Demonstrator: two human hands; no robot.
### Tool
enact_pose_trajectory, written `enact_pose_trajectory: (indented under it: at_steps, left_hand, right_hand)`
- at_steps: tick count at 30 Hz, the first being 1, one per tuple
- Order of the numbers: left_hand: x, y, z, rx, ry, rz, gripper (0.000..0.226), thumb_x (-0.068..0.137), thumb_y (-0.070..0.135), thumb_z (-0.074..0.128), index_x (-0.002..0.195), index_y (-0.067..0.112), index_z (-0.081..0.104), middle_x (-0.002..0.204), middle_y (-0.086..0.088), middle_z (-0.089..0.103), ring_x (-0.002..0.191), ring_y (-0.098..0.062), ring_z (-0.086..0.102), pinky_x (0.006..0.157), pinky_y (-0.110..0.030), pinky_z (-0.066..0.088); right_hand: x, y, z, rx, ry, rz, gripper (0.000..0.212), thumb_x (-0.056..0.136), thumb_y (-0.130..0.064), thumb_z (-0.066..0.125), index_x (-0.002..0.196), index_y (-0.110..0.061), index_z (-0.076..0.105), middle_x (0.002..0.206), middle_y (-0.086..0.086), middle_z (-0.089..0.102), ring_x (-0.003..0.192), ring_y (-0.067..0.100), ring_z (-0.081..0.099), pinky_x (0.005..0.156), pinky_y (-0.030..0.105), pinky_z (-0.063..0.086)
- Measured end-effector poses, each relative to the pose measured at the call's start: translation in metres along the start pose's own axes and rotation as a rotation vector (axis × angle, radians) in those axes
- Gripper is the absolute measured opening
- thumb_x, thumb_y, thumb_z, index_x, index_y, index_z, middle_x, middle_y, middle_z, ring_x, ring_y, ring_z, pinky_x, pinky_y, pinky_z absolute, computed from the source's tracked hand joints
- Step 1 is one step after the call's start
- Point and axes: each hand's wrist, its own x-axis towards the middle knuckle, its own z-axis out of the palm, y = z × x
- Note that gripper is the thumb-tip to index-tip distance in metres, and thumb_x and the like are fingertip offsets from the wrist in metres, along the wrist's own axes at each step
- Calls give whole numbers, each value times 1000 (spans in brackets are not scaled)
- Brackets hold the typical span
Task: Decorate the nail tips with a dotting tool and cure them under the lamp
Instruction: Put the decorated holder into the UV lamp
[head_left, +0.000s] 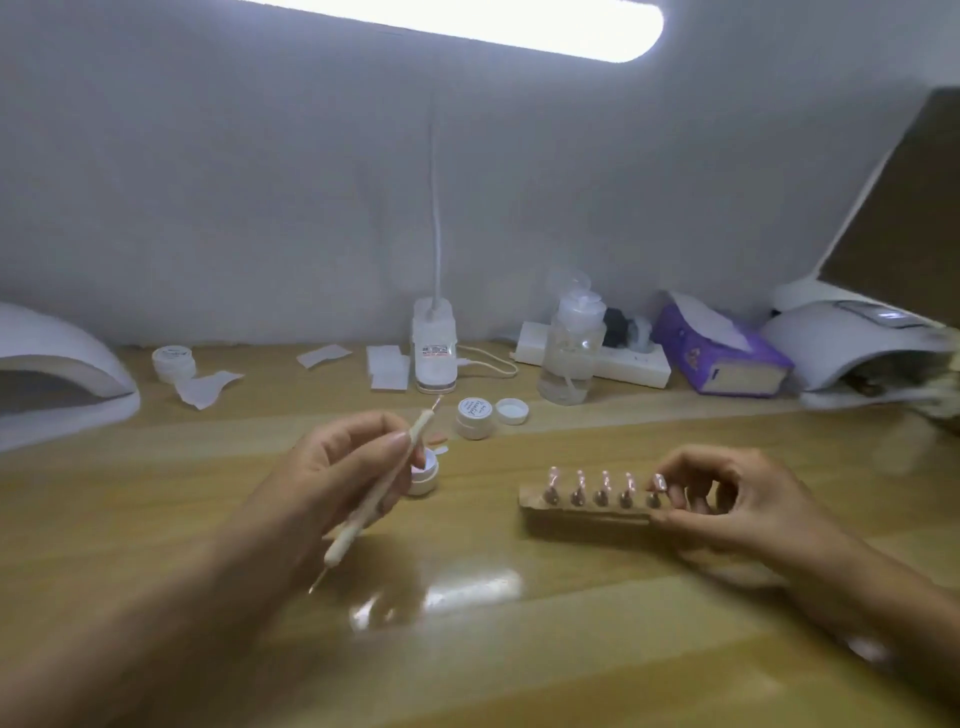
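My left hand (343, 467) grips a cream double-ended dotting tool (382, 493), held slanted with one tip up and the other near the table. Just behind that hand sits a small open white gel pot (425, 474). A wooden holder (582, 512) lies on the table to the right, with several nail tips (602, 480) standing in a row on it. My right hand (727, 496) grips the holder's right end, fingers curled by the last tip. A white curing lamp (57, 374) stands at the far left, and another curing lamp (862, 348) at the far right.
Along the back wall: a lidded white jar (174, 361), paper wipes (208, 387), a small white device with a cable (435, 348), a clear pump bottle (571, 353), a power strip (623, 364), a purple tissue pack (722, 353). A closed pot (474, 415) and loose lid (511, 410) sit mid-table.
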Motion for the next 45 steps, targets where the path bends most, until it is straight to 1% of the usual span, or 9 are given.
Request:
enact_pose_trajectory:
  at_steps: [6,13,20,24,26,30,33,35,45]
  left_hand:
    - [46,-11,103,48,-209,-28,21,94,33,61,81,18,66,60,2,57,53,-11,43,49,-15,33]
    - [139,-33,189,38,1,-135,23,100,22,55,90,5,66,62,3,53,45,0,45,45,-13,40]
    - [169,-54,207,74,70,-111,25,97,19,59,84,-1,65,43,13,47,39,-4,42,38,-16,37]
    - [168,-60,204,61,43,-54,25,97,17,59,86,-5,61,50,6,46,40,-7,39,37,-17,35]
    - [170,-61,204,51,37,-37,25,97,17,59,86,-5,61,52,5,45,41,-7,38,38,-17,34]
    - [169,-59,207,63,1,-23,25,98,16,57,86,-6,60,49,8,44,40,-6,37,38,-16,33]
    - [169,-59,206,67,-10,-14,25,98,15,56,87,-8,60,52,3,42,41,-7,36,38,-17,33]
    - [168,-58,205,66,-17,-10,25,98,14,56,88,-8,60,54,1,42,42,-8,36,39,-18,33]
    - [168,-59,205,80,-60,-7,23,98,15,57,89,-6,61,54,1,45,44,-10,38,42,-20,34]
  right_hand:
    - [-8,67,-59,-74,254,188,24,71,-4,85,83,-20,72,67,-5,61,52,-4,47,51,7,38]
    - [-1,141,-110,-110,385,354,24,69,-14,88,80,-29,71,69,-8,63,52,-8,50,54,5,40]
    - [12,167,-121,-61,356,452,24,70,-18,88,85,-26,71,77,-4,67,70,7,58,72,23,45]
    - [4,174,-151,-54,135,559,39,74,-24,85,105,-31,64,98,5,67,90,12,64,84,26,48]
    - [2,182,-166,-75,192,655,32,83,-22,78,107,-25,57,99,6,64,87,18,61,73,29,47]
    - [24,202,-175,-196,554,655,6,93,-17,60,92,-15,55,74,8,59,56,16,54,47,23,39]
    - [45,214,-177,-210,582,723,35,93,-25,61,121,-6,51,105,17,62,96,31,61,75,36,47]
    - [55,221,-178,-289,590,782,40,93,-29,62,123,-4,54,120,21,62,111,37,59,87,41,46]
    - [68,222,-170,-496,653,892,39,90,-42,64,113,-10,62,116,18,65,111,38,60,76,35,39]
